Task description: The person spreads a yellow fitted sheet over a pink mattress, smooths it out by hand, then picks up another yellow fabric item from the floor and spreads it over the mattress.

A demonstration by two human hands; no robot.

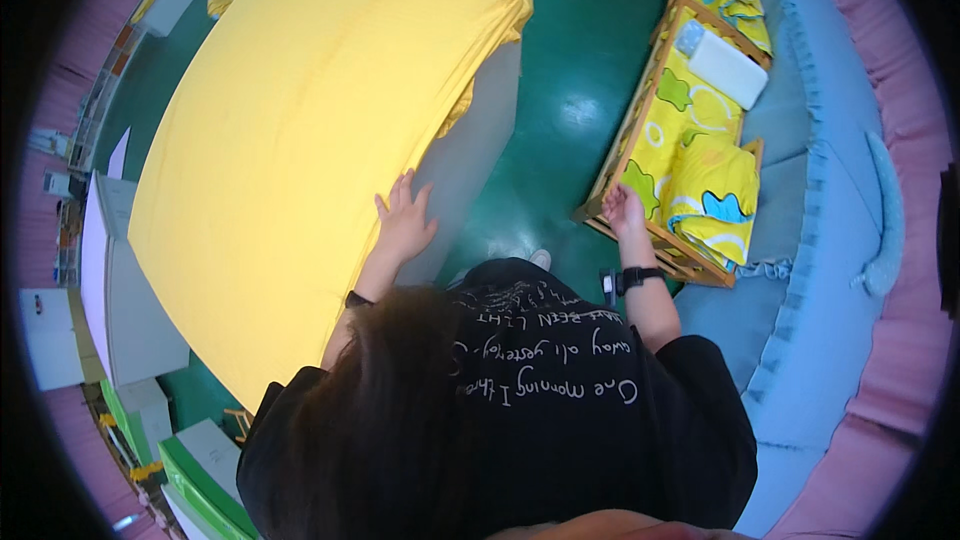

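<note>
A smooth yellow fitted sheet (290,130) is spread over a large, thick block with a grey side (485,110). Its gathered edge is bunched along the right side and far corner. My left hand (405,223) lies with fingers spread at the sheet's right edge, palm down, holding nothing. To the right, my right hand (624,208) hovers by the side rail of a small wooden bed (630,125), fingers curled in and no object visible in them. A black band with a small device (622,281) circles my right wrist.
Yellow patterned bedding (712,185) and a white pillow (728,68) lie on the wooden bed. A long blue padded seat (800,360) runs along the right. Green floor (560,70) shows between block and bed. Grey and green blocks (205,475) stand at lower left.
</note>
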